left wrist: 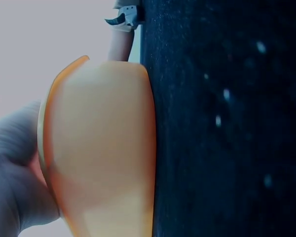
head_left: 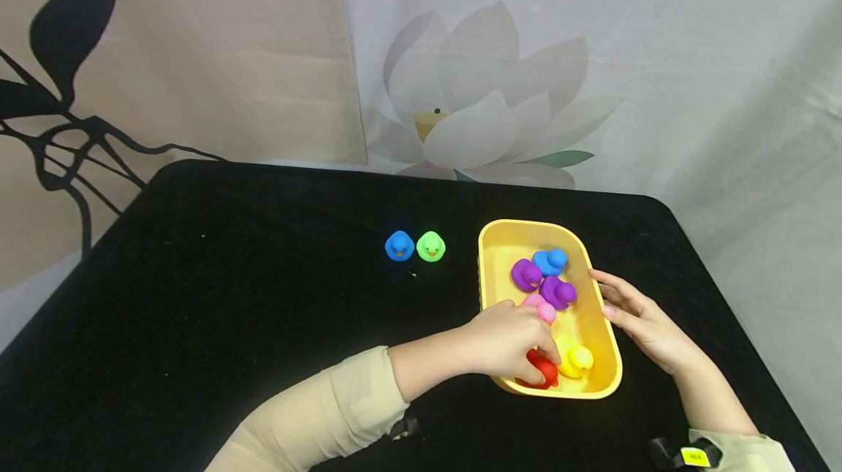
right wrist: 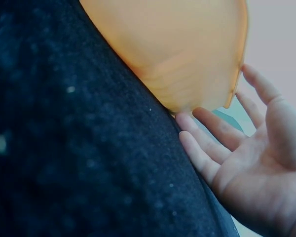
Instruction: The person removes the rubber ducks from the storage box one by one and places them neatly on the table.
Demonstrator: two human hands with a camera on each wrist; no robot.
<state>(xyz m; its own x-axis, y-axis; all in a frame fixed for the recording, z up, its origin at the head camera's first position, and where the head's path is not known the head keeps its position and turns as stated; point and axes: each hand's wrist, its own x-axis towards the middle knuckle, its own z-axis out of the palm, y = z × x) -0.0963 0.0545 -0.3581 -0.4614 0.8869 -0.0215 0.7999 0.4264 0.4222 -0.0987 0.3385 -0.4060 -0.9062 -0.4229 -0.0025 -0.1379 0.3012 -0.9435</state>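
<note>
My left hand (head_left: pixel 509 340) reaches over the near-left rim of a yellow tray (head_left: pixel 608 362). Its thumb and fingers pinch a red rubber duck (head_left: pixel 544 370), partly hidden by them. Beside that lies a yellow rubber duck (head_left: pixel 575 360). Farther up the tray are a pink duck (head_left: pixel 544 310), two purple ducks (head_left: pixel 526 275) and a blue duck (head_left: pixel 550 261). At the tray's right side my right hand (head_left: pixel 647 322) touches the rim, fingers loosely extended. The right wrist view shows that hand's spread fingers (right wrist: pixel 222 133) against the outer wall. In the left wrist view the tray wall hides the ducks.
On the black-covered table (head_left: pixel 263 275), left of the tray, another blue duck (head_left: pixel 399 246) and a green duck (head_left: pixel 430 246) sit side by side. Behind the table hangs a pale cloth (head_left: pixel 658 92) with a printed flower.
</note>
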